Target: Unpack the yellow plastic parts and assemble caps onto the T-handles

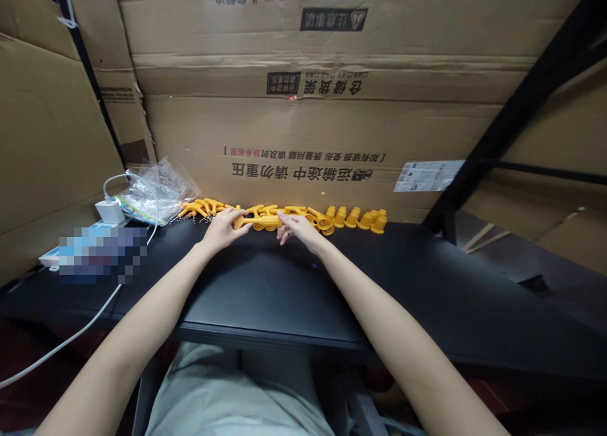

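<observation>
Both my hands are over the far part of the black table, with a yellow plastic corkscrew (263,221) held level between them. My left hand (224,229) pinches its left end between thumb and fingers. At the other end, my right hand (294,228) closes on it with thumb and forefinger. Left of my left hand lie several yellow T-shaped handles (205,206) with metal spirals. Behind and beside my right hand are several yellow pieces with handles and flared cups (323,223) joined. Farther right stands a group of yellow bell-shaped cups (351,217).
A cardboard sheet (294,126) with printing walls off the back. At left are a clear plastic bag (159,186), a white charger (109,211), a white cable (80,330) and a pixelated object (104,253). A black metal post (502,107) slants up at right.
</observation>
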`<state>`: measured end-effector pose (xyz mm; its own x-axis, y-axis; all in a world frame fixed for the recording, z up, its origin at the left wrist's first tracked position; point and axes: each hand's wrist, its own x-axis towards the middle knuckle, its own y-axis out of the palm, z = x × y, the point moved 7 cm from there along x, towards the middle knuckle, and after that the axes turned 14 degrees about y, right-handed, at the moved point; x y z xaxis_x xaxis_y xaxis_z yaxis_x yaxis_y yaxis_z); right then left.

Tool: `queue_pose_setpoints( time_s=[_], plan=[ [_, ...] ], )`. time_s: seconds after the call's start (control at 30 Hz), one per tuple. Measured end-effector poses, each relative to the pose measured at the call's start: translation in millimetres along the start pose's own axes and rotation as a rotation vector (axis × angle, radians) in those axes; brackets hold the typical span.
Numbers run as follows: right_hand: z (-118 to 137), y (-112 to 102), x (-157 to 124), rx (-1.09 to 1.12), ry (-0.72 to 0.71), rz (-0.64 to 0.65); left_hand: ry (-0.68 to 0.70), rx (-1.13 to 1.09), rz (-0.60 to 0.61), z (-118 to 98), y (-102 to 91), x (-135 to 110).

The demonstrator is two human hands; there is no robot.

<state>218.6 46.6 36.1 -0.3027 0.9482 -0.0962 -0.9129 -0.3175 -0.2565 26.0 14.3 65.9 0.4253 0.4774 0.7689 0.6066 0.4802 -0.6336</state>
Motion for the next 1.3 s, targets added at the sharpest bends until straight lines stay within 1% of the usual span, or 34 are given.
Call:
queue_pose_setpoints(
  time_s=[0.1,0.17,0.33,0.6,0.8,1.0,1.1,1.2,1.3],
  plan=[
    [0,0,-2,0.008,-0.009,0.081,0.001,0.005,0.008,1,0.6,0],
    [1,-1,-3,0.028,-0.019,0.107,0.003,0.006,0.016,2,1.3,-1],
    [1,-2,-2,0.063,-0.036,0.080,-0.002,0.016,0.016,2,1.6,-2],
    [6,4,-3,0.108,-0.032,0.041,0.036,0.029,-0.030,1,-0.9,-3],
    [3,10,-5,0.223,0.109,-0.027,0.058,0.024,-0.054,1,-1.7,-3],
    [0,17,-8,0.267,0.208,-0.013,0.047,0.026,-0.025,1,1.0,-3],
    [-4,20,-7,0.303,0.263,0.017,0.042,0.027,-0.008,0,1.1,-2],
    [-6,24,-7,0.393,0.320,0.081,0.003,0.031,0.041,0,2.5,-3],
    [-7,24,-6,0.515,0.352,0.113,-0.063,0.007,0.132,0,8.4,-5]
  ],
)
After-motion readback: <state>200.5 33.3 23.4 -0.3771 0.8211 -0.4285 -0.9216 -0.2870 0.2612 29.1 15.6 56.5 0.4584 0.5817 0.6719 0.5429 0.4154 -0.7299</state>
